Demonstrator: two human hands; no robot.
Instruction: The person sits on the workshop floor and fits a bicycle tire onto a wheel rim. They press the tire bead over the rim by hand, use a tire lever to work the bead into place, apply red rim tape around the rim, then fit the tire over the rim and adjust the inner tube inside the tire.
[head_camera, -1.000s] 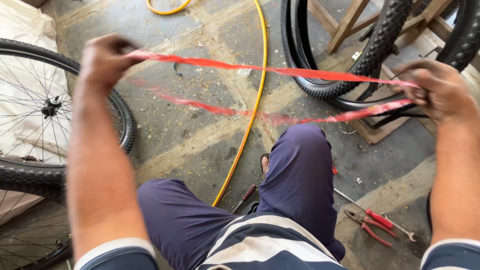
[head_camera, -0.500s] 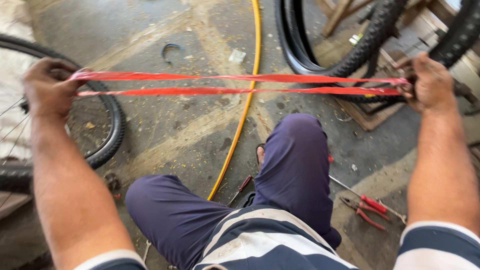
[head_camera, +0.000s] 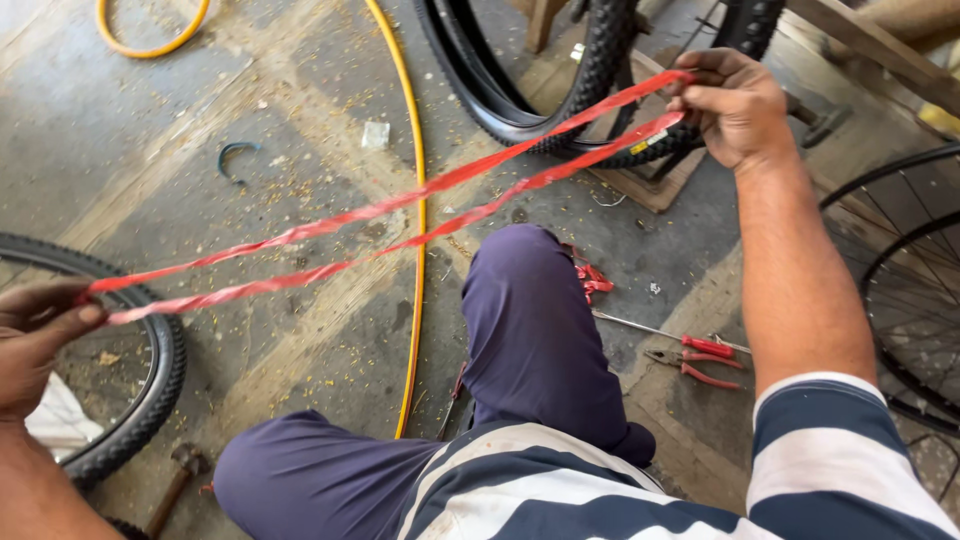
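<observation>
The right hand (head_camera: 735, 105) is closed in a tight grip on one end of a doubled red plastic strip (head_camera: 420, 215), fingers curled over the loop at the upper right of the view. The left hand (head_camera: 35, 345) pinches the other end at the lower left, thumb pressed against the forefinger — its grip is narrow and shut on the strip as well. Between the two hands the strip runs taut in two nearly parallel strands, slanting down from upper right to lower left, held in the air above the floor (head_camera: 150, 150) and crossing over the person's raised knee (head_camera: 525, 300) in dark blue trousers.

Just behind the right hand lies a knobby black tyre (head_camera: 560, 110) on a wooden block (head_camera: 650, 185). A yellow hose (head_camera: 412, 230) runs down the dusty concrete floor, passing under the strip and beside the knee. Right of the knee, on the floor, lie red-handled pliers (head_camera: 695, 362) with a thin metal rod (head_camera: 640, 327) — and a scrap of red plastic (head_camera: 590, 280) close against the trouser leg. A bicycle wheel (head_camera: 140, 400) lies under the left hand; another spoked wheel (head_camera: 900, 290) stands at the right edge. A hammer (head_camera: 175, 480) rests near the lower left.
</observation>
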